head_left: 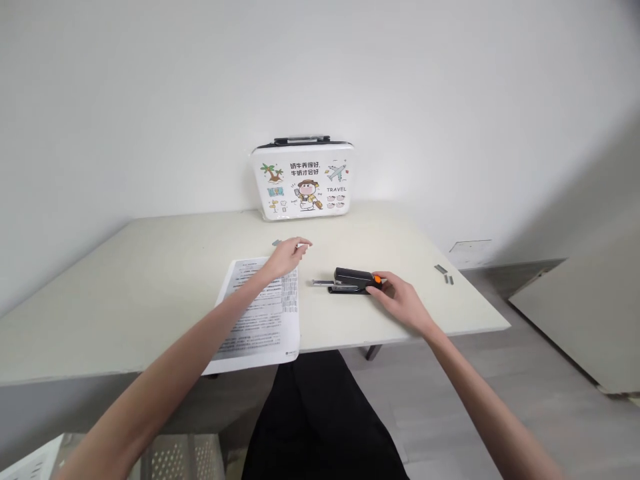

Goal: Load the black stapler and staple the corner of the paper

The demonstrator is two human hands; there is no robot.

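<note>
A black stapler with an orange part at its rear lies on the table, its metal staple tray sticking out to the left. My right hand grips the stapler's rear end, thumb low and fingers over the orange part. Above the top right corner of a printed sheet of paper, my left hand has its fingers bent together. Something small and whitish shows at those fingertips, too small to name. Just behind that hand lies a small grey piece, partly hidden.
A white cartoon-printed case with a black handle stands against the wall at the table's back. Several short grey staple strips lie near the right edge of the white table. The paper overhangs the front edge. A perforated basket is below left.
</note>
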